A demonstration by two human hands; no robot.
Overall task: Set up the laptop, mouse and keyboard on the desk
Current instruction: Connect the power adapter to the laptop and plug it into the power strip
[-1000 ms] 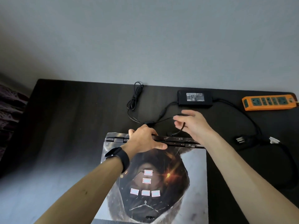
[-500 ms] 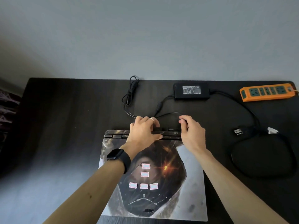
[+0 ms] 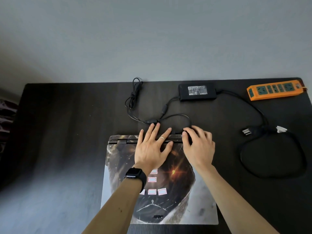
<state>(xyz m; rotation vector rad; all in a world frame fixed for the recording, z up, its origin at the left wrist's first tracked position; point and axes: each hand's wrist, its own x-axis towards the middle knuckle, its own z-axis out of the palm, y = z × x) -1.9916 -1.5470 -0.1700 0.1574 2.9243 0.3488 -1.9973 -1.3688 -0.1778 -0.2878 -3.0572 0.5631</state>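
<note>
A closed laptop (image 3: 194, 200) with a dark printed skin lies on the black desk (image 3: 67, 124), hinge edge away from me. My left hand (image 3: 152, 149), a watch on its wrist, rests flat with spread fingers on the lid at the rear edge. My right hand (image 3: 199, 147) curls its fingers at that rear edge, pinching the end of the charger cable (image 3: 175, 115) against the laptop's back. The plug itself is hidden under the fingers. No mouse or keyboard shows.
The black power adapter (image 3: 197, 92) lies behind the laptop, with a bundled cable loop (image 3: 134, 95) to its left. An orange power strip (image 3: 274, 89) sits at the far right corner. The loose mains plug (image 3: 248, 131) and its coiled lead lie on the right.
My right hand brought the cable end down from above the desk to the laptop's rear edge. My left hand went from gripping the rear edge to lying flat with fingers spread.
</note>
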